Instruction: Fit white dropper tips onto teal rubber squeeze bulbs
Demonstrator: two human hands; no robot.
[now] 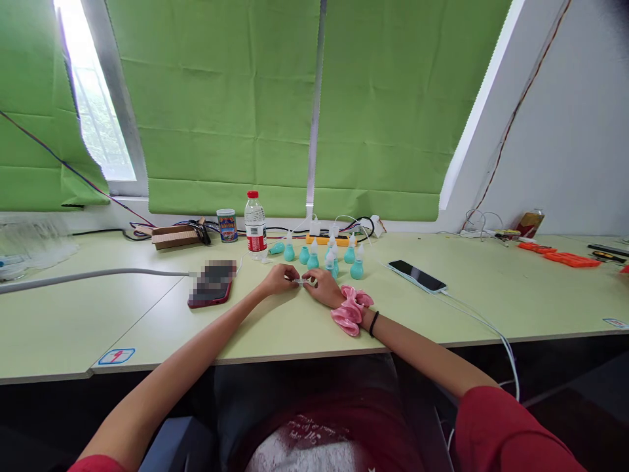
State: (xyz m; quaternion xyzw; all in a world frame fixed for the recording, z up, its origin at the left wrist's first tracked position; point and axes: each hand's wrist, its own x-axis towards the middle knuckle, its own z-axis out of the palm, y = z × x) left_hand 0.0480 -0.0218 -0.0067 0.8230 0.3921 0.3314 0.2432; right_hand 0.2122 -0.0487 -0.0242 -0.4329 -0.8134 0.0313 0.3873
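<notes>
My left hand (280, 280) and my right hand (322, 287) meet over the table, fingertips pinched on a small clear plastic piece (300, 281) between them. Its exact shape is too small to make out. Just beyond the hands stand several teal squeeze bulbs with clear nozzles, like nasal aspirators; one aspirator (357, 265) is at the right of the group. A teal bulb (304, 255) stands without a nozzle, and another bulb (276, 248) lies on its side. A pink scrunchie (352, 311) and a black hair tie (374, 324) circle my right wrist.
A bottle with a red cap (256, 229) and a patterned can (227, 226) stand behind the left hand. Phones lie to the left (212, 285) and right (417, 276), the right one with a cable. A yellow power strip (328, 240) sits behind the bulbs.
</notes>
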